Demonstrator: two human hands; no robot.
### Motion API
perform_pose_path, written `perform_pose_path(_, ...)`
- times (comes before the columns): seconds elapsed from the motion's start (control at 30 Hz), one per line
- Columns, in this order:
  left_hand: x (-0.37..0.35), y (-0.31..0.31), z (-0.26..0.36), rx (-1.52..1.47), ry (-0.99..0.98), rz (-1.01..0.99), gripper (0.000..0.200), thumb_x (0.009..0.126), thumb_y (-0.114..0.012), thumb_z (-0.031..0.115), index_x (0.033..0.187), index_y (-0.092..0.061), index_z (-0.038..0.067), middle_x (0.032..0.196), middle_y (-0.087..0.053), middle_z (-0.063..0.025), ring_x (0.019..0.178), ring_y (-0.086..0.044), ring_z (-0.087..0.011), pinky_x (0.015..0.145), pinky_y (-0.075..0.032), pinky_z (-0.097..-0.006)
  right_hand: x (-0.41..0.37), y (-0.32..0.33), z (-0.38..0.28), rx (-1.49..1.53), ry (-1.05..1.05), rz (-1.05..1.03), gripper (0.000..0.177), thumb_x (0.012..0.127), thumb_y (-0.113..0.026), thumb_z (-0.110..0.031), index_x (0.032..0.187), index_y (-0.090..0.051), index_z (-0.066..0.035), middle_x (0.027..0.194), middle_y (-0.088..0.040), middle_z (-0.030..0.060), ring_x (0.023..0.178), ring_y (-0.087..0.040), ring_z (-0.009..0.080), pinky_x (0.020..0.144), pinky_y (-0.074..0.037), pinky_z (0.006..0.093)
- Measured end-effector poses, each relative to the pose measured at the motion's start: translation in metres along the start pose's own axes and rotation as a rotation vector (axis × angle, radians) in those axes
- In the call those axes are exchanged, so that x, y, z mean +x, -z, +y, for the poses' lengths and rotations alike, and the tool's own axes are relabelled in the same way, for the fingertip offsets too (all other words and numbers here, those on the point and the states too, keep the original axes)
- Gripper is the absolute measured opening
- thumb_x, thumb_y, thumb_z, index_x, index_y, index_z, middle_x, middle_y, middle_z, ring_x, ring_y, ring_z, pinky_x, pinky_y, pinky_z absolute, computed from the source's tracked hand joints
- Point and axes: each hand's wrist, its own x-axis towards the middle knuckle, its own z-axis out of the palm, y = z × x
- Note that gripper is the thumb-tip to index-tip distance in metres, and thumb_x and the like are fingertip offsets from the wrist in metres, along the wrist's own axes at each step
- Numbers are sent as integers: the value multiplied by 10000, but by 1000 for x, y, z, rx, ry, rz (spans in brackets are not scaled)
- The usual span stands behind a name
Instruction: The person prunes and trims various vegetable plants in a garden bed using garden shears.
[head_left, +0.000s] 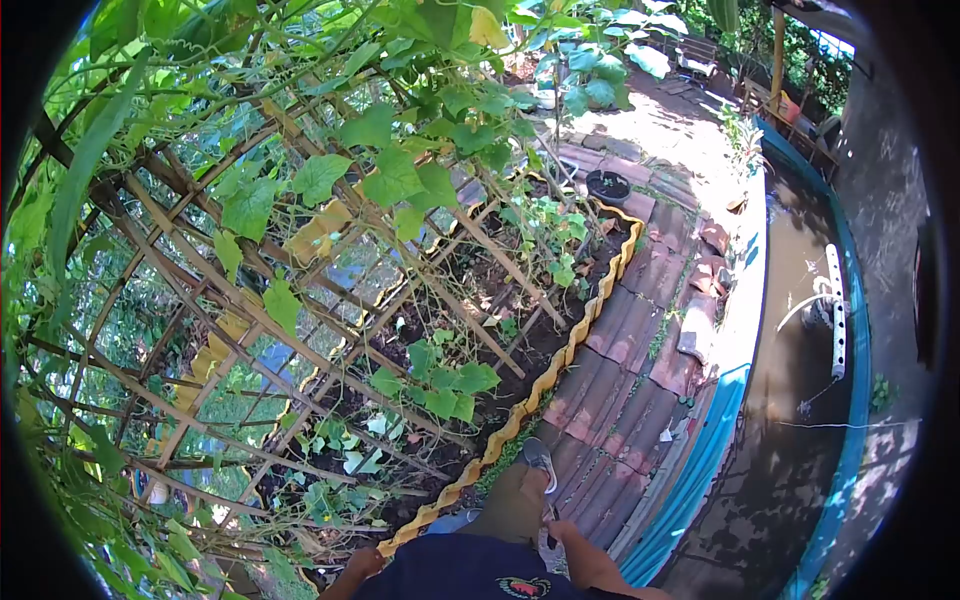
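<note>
Standing, bottom centre — left hand (368, 561), right hand (564, 532): can't tell if holding anything — uneven tiles (612, 405) could trip shoe (541, 462).

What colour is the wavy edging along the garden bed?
The wavy edging is yellow; it shows best in the head view.
</note>
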Motion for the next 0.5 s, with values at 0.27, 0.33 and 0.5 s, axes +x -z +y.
perform_pose_path(0.27, 22, -30, -54, -206, 100, -30, 585, 778, -760, 452, 1225, -665, 86, 1103, -719, -150, 1045, -686, -332, 914, -538, -414, 67, -56, 94, -64, -56, -169, 560, 837, -697, -436, 1117, -701, 49, 977, -724, 172, 845, -696, 298, 768, -554, 414)
perform_pose_path(0.33, 45, -13, -29, -287, 18, 62, 558, 786, -771, 398, 1227, -664, 73, 1124, -719, -146, 1037, -691, -321, 920, -537, -407, 59, -31, 72, 27, -62, -131, 560, 826, -708, -440, 1103, -712, 46, 1002, -726, 183, 880, -698, 311, 794, -550, 425)
perform_pose_path(0.5, 39, 146, 124, -530, -394, 469, 358, 871, -709, 189, 1202, -670, 57, 1085, -734, -143, 963, -716, -295, 864, -551, -388, -17, 97, -57, 205, -49, 104, 545, 780, -711, -417, 1058, -722, 52, 1060, -721, 243, 1003, -708, 346, 880, -532, 418)
